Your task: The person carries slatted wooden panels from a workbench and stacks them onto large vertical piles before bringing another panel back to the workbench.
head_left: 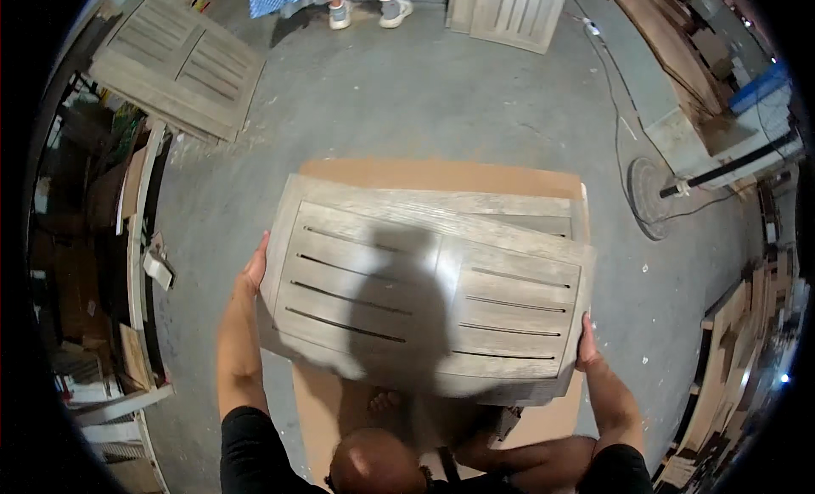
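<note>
Between my two hands is a grey-washed slatted wooden panel [441, 265], tilted a little, with two sets of long slots in a raised frame. My left hand [254, 269] grips its left edge, the fingers partly hidden by the edge. Lower on the opposite side, my right hand [587, 348] holds the right edge, fingertips pointing up along it. Under the panel, part of a second similar panel [531, 207] shows at the far side. A brown cardboard sheet [450, 171] lies beneath both. A dark shadow falls across the middle of the held panel.
Similar slatted panels lean in a stack [182, 61] at far left and another stack [514, 14] at the back. A round stand base [649, 197] and a cable lie on the right. Wood pieces [722, 358] line the right side; a shelf [140, 265] runs along the left.
</note>
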Demonstrator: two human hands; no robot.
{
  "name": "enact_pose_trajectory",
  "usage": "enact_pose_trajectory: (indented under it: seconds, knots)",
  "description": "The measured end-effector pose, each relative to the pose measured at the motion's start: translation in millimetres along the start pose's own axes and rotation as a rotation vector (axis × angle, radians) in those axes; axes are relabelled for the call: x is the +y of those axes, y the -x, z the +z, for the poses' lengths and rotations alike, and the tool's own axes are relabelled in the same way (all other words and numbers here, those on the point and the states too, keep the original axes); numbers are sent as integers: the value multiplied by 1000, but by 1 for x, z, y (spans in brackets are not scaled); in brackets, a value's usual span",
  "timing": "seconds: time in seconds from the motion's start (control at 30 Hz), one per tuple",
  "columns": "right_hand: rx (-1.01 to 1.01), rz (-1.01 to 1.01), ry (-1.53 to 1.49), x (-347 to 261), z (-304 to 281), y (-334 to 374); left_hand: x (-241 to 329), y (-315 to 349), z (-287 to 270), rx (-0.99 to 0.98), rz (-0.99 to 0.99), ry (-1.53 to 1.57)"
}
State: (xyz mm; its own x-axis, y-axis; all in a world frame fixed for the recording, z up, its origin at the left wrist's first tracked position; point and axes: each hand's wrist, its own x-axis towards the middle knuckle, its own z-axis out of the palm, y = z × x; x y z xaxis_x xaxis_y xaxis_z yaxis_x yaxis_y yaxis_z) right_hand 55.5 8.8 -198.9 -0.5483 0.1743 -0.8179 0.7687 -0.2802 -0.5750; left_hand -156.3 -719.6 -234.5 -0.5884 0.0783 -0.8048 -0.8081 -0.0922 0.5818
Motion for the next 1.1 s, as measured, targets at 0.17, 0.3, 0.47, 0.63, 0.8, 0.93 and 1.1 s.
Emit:
enact_pose_trajectory:
  seconds: [0.17,0.3,0.47,0.63,0.8,0.93,1.1]
  knots:
    - [-111,55,-135,7,-22,4,-40,3,-9,63,139,-185]
    - [-16,165,-258,26,-35,12,-36,70,21,-48,35,-67]
    - [-170,225,-115,10,-42,-13,-56,75,17,38,206,-101]
    - [144,-18,-33,40,-40,18,-81,79,6,70,201,94]
    - [255,-359,-322,24,-75,91,-63,180,34,216,348,276]
    - [198,-671,-528,1,-111,67,-53,180,44,306,679,533]
    - [177,-979,-682,-44,-85,22,-57,104,34,134,883,662]
